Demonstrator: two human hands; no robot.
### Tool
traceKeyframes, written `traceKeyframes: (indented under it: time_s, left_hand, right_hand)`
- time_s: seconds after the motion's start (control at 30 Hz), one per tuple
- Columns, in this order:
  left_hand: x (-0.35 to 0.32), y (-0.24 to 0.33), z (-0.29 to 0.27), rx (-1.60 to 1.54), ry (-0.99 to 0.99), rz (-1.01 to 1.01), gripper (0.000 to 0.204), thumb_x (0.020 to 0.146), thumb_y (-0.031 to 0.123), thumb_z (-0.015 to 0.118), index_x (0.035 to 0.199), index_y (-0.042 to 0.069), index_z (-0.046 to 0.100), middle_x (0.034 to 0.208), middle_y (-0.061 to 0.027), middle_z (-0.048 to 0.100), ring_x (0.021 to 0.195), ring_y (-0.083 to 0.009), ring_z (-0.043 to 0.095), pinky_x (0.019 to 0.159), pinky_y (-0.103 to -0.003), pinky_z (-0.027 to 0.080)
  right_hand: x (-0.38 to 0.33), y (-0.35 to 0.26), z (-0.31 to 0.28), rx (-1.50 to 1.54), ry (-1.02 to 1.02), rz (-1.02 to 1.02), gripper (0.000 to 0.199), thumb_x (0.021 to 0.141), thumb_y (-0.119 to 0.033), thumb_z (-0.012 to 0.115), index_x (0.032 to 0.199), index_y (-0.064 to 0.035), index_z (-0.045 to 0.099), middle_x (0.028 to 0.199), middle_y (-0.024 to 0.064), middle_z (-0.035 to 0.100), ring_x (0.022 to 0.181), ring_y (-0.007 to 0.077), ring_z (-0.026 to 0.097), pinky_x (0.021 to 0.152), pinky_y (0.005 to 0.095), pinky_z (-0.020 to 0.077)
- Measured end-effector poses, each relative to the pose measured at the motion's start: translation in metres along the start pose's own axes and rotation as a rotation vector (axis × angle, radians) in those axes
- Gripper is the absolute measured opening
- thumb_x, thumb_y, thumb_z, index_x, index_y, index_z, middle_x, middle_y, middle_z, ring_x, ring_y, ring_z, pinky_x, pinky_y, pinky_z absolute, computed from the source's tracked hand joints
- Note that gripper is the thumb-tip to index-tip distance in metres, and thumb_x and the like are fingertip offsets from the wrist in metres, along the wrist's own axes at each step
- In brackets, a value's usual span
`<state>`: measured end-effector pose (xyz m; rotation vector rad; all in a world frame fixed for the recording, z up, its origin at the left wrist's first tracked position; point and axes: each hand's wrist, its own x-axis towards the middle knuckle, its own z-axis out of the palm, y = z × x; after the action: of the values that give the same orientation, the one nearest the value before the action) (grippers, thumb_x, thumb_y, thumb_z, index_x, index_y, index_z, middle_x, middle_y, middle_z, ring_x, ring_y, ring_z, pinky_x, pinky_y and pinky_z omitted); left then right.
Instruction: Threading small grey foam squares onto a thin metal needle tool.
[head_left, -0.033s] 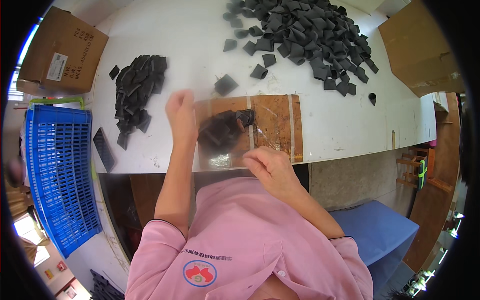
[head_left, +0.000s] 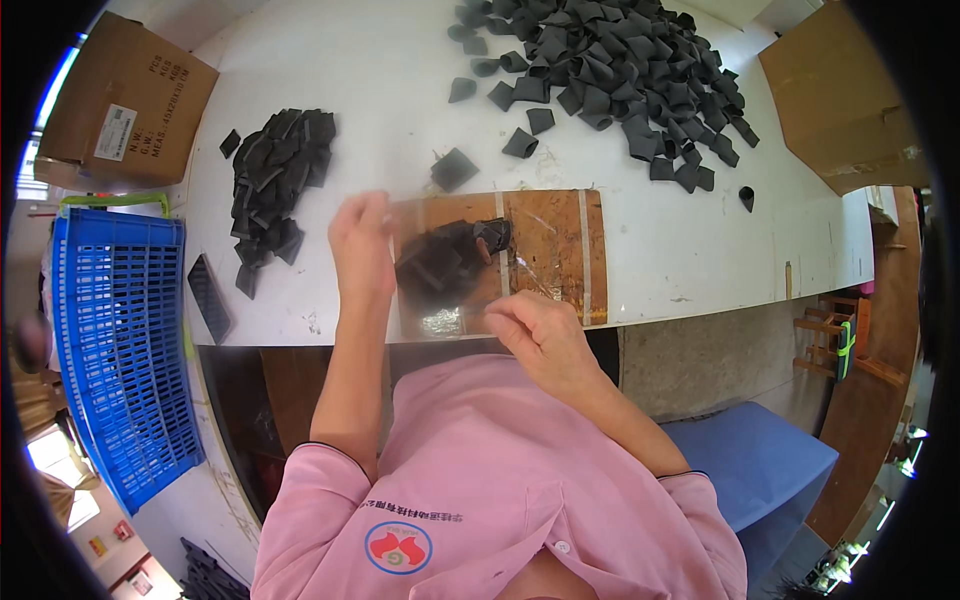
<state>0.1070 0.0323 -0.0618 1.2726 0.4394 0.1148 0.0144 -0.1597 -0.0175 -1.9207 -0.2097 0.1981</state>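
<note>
Both hands grip a clear plastic bag (head_left: 440,275) of flat black pieces over the brown patch (head_left: 550,250) on the white table (head_left: 660,250). Left hand (head_left: 362,243) pinches the bag's left edge, fingers pressed together; right hand (head_left: 540,335) pinches its lower right corner. Left of the patch lies a small black stack (head_left: 275,175); beyond it, a large loose heap (head_left: 610,70).
</note>
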Motion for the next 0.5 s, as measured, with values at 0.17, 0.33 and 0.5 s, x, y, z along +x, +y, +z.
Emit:
traceKeyframes:
  time_s: [0.17,0.33,0.5]
  left_hand:
    - [0.002,-0.014,0.004,0.498,-0.03,0.418,0.024,0.08,0.02,0.059,0.09,-0.001,0.054,0.087,-0.0096,0.055,0.084,-0.0189,0.051,0.073,-0.03,0.041]
    - [0.058,-0.04,0.029,1.236,-0.016,0.645,0.023,0.074,0.019,0.065,0.086,0.001,0.057,0.089,-0.0154,0.055,0.082,-0.0285,0.05,0.074,-0.038,0.041]
    - [0.062,-0.041,0.025,1.116,0.004,0.747,0.011,0.074,0.013,0.064,0.077,0.004,0.058,0.076,-0.0101,0.056,0.075,-0.0238,0.052,0.064,-0.034,0.042]
  right_hand:
    - [0.008,-0.007,0.016,0.034,-0.011,-0.022,0.016,0.081,-0.013,0.056,0.078,0.0023,0.057,0.07,0.0144,0.057,0.062,0.0296,0.056,0.056,0.0357,0.0429]
    - [0.0,-0.006,0.014,-0.007,-0.079,-0.019,0.016,0.08,-0.014,0.056,0.08,0.0019,0.058,0.072,0.0147,0.057,0.064,0.0297,0.056,0.057,0.0356,0.0436]
    - [-0.008,0.004,0.007,-0.035,-0.029,0.021,0.016,0.08,-0.013,0.057,0.081,0.0021,0.058,0.073,0.0151,0.058,0.063,0.0292,0.056,0.058,0.0357,0.0442]
